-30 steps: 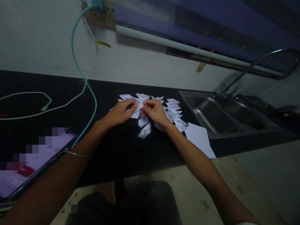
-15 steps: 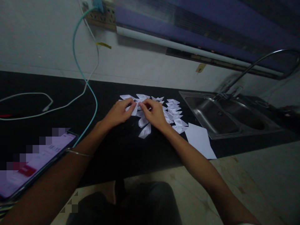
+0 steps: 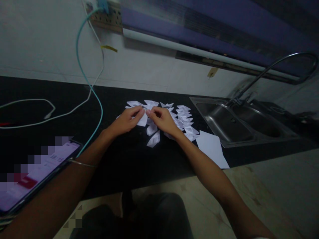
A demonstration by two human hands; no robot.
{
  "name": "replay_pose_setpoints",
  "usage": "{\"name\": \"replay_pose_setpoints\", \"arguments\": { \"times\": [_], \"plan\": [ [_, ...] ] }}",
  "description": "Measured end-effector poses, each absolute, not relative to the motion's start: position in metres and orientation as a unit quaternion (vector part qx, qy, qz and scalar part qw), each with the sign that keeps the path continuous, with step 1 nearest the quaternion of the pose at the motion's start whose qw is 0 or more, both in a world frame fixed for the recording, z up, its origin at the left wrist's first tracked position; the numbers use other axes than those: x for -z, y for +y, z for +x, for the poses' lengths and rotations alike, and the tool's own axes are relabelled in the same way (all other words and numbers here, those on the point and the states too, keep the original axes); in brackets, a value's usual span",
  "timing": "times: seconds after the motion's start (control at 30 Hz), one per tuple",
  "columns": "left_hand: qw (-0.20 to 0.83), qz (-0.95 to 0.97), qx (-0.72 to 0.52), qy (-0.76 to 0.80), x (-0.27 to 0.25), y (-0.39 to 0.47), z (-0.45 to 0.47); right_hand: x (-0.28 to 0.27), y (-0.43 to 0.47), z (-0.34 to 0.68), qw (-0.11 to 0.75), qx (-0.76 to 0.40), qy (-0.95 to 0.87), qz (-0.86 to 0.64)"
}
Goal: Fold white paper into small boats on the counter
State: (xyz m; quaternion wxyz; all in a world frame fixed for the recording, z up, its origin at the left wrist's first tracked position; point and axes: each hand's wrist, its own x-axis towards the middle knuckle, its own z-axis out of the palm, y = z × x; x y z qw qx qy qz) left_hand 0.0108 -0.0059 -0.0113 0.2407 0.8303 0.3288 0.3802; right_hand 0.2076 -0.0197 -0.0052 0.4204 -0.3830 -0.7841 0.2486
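Observation:
Between my two hands is a small piece of white paper (image 3: 142, 120), pinched near its top edge. My left hand (image 3: 127, 119) grips it from the left, thumb against fingers. From the other side my right hand (image 3: 163, 119) pinches it, fingertips almost touching the left ones. Its exact folds are partly hidden by the fingers. Several folded white paper pieces (image 3: 184, 114) lie behind and to the right of my hands on the black countertop (image 3: 139, 166). Two more folded paper pieces (image 3: 153, 138) rest just below the hands.
A stack of flat white paper (image 3: 211, 149) lies at the counter's front edge, beside a steel double sink (image 3: 226, 122) with a curved faucet (image 3: 269, 68). To the left are a lit phone (image 3: 42, 176), a teal cable (image 3: 99, 109) and a white cable (image 3: 64, 115).
Both hands stay nearly in place, still pinching the paper. The held paper hangs slightly lower and shows more of its face. The view has shifted very slightly.

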Motion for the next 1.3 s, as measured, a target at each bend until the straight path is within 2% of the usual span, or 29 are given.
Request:
{"name": "replay_pose_setpoints", "arguments": {
  "times": [0.27, 0.4, 0.53, 0.67, 0.9, 1.03, 1.1, 1.3],
  "plan": [
    [0.291, 0.843, -0.339, 0.301, 0.012, -0.003, 0.009, 0.002, -0.023, 0.211, 0.366, -0.308, -0.816, -0.325],
    [0.361, 0.807, -0.343, 0.318, 0.012, -0.003, 0.008, 0.002, -0.021, 0.214, 0.364, -0.336, -0.811, -0.31],
    [0.466, 0.746, -0.35, 0.322, 0.005, -0.007, 0.007, -0.003, -0.022, 0.218, 0.382, -0.349, -0.803, -0.295],
    [0.507, 0.71, -0.361, 0.33, -0.004, -0.015, 0.005, -0.005, -0.02, 0.218, 0.406, -0.321, -0.799, -0.305],
    [0.674, 0.628, -0.286, 0.264, 0.009, -0.007, 0.003, 0.006, -0.015, 0.211, 0.455, -0.26, -0.753, -0.398],
    [0.675, 0.626, -0.297, 0.252, 0.013, -0.004, 0.006, 0.004, -0.019, 0.207, 0.495, -0.202, -0.721, -0.44],
    [0.657, 0.638, -0.315, 0.249, 0.012, -0.005, 0.009, 0.003, -0.021, 0.204, 0.492, -0.21, -0.729, -0.427],
    [0.574, 0.673, -0.384, 0.266, 0.011, -0.002, 0.011, 0.002, -0.03, 0.198, 0.434, -0.38, -0.739, -0.348]
  ]
}}
